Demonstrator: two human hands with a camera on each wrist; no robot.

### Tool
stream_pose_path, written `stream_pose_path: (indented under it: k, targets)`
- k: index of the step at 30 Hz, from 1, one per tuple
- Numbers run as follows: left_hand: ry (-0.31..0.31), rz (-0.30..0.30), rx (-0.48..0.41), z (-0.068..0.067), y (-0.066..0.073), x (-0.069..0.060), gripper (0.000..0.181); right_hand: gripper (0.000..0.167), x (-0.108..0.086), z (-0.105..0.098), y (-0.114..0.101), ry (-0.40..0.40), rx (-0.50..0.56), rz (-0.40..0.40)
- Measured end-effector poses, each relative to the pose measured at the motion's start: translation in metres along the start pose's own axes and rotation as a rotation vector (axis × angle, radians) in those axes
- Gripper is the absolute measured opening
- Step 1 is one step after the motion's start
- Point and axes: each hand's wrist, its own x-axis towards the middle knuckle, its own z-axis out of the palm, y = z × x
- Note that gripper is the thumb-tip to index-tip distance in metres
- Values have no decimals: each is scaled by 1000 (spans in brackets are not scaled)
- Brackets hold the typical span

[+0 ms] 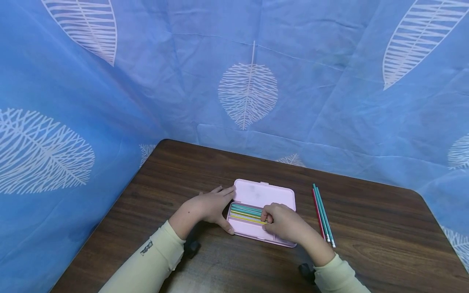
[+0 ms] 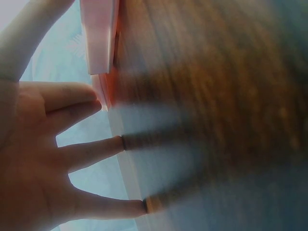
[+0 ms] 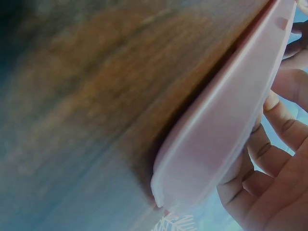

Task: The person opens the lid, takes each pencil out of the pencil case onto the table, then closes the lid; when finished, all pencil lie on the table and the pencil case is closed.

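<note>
Ok, w/ our L hand (image 1: 212, 206) spread against the pink pencil case (image 1: 246, 228) & R hand (image 1: 283, 222) seemingly pinching a yellow pencil (image 1: 249, 220), we'd best keep it flat.

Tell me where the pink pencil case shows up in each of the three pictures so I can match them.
Head: the pink pencil case lies open, below centre and slightly to the right.
Left wrist: at the top edge, left of centre, seen as a narrow pink strip.
Right wrist: a broad pink band slanting from the top right down to the lower middle.
Shared landmark: the brown table, under the case in every view.
</note>
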Motion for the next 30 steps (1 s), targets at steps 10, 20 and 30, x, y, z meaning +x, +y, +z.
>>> stream_pose_path:
  k: [10,20,30]
  targets:
    - [-4,7,1,1,-1,0,122,15,1,0,1,-53,39,11]
    - [0,4,11,2,-2,0,124,18,1,0,-1,-28,14,-9]
    - [7,5,25,1,-2,1,124,21,-1,1,-4,11,-2,-4]
